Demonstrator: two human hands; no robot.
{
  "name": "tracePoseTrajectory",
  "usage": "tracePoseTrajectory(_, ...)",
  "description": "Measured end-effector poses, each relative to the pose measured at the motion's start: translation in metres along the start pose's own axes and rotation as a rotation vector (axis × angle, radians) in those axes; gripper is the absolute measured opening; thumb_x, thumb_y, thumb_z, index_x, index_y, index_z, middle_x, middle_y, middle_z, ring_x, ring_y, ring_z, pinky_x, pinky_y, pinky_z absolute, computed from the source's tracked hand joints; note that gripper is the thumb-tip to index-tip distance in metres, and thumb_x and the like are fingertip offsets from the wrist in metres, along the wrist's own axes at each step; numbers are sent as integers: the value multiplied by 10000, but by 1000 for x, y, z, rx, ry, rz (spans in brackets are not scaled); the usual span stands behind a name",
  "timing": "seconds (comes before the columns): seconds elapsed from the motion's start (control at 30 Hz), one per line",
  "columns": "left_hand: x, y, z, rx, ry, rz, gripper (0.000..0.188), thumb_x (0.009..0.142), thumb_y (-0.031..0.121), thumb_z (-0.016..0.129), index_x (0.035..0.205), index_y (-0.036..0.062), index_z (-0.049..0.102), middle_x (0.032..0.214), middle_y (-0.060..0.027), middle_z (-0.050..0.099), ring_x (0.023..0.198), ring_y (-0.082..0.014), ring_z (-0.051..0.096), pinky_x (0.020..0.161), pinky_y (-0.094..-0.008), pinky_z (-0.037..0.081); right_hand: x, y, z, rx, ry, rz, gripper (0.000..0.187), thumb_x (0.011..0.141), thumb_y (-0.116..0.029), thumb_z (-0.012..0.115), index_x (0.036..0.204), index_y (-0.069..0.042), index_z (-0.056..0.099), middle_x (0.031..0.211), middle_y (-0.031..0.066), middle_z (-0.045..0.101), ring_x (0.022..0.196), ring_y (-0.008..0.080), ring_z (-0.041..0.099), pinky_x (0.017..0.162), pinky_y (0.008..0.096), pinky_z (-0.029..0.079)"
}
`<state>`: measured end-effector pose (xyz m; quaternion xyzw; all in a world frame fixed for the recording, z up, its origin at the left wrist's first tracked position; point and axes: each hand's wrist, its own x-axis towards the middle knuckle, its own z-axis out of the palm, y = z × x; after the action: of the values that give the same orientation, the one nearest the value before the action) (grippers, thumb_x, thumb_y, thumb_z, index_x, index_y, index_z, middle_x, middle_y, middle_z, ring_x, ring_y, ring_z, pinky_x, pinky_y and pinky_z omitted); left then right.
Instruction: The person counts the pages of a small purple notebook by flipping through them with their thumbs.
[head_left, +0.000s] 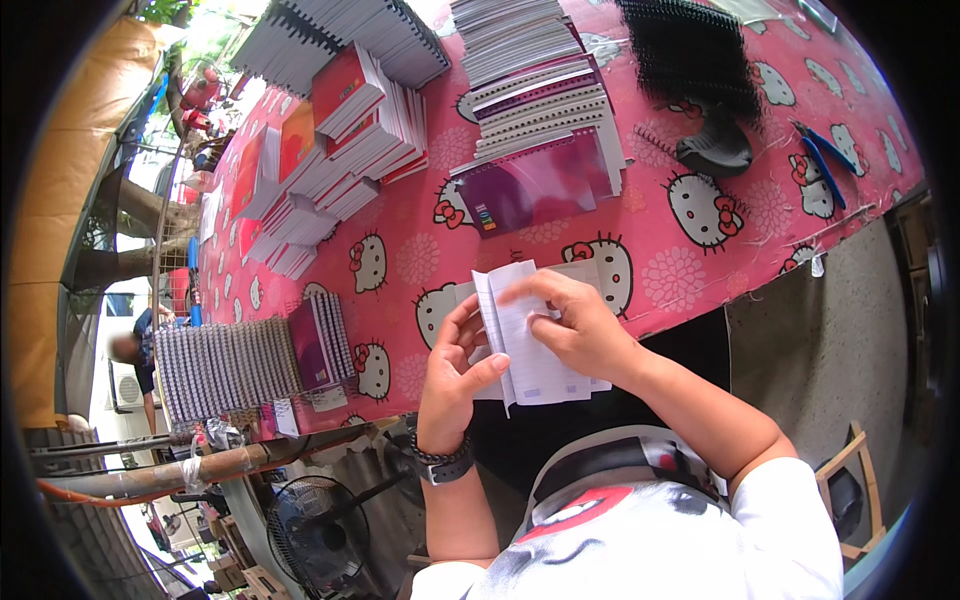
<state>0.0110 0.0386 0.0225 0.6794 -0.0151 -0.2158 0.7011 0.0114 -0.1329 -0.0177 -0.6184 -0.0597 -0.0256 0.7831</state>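
Observation:
A small wad of white lined paper sheets (537, 350) is up in front of me at the table's near edge, its left part bent upward. My left hand (462, 365) grips the left edge, with the thumb in front and the fingers behind. Over the upper part of the sheets, my right hand (575, 320) has its fingers curled, and the index fingertip presses near the top of the bent part. More pale paper lies partly hidden beneath. Just beyond is a purple-covered notebook (540, 185) at the front of a row of punched page blocks (520, 75).
Red-covered books (345, 95) are stacked at the far left, with spiral-bound notebooks (230, 370) nearer. Black binding coils (690, 60), a black tool (715, 145) and blue-handled pliers (825, 165) lie right on the pink table (650, 235). A fan (318, 530) stands below; a person (145, 350) is beyond.

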Motion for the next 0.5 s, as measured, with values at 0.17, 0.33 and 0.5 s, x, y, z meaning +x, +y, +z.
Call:
tracePoseTrajectory(0.17,-2,11,11,58,1,9,752,697,80,721,1335,5,330,1265,-135,464,1094,-182,500,908,-333,432,4,-11,-5,-72,-80,134,343,726,-290,762,766,-3,578,725,58,554,644,114,517,567,272,423)
tracePoseTrajectory(0.33,-1,10,12,52,-11,16,744,706,54,723,1336,12,332,1266,-133,461,1076,-169,507,882,-314,456,4,-16,-5,-147,-95,185,386,675,-322,802,704,-41,537,714,7,528,662,86,475,593,244,388)
tracePoseTrajectory(0.5,-2,10,12,50,-18,20,747,707,61,723,1338,9,327,1273,-138,455,1078,-175,506,892,-320,451,5,-13,-6,-149,-91,175,425,664,-349,804,701,-29,527,683,34,529,644,107,490,574,271,412)
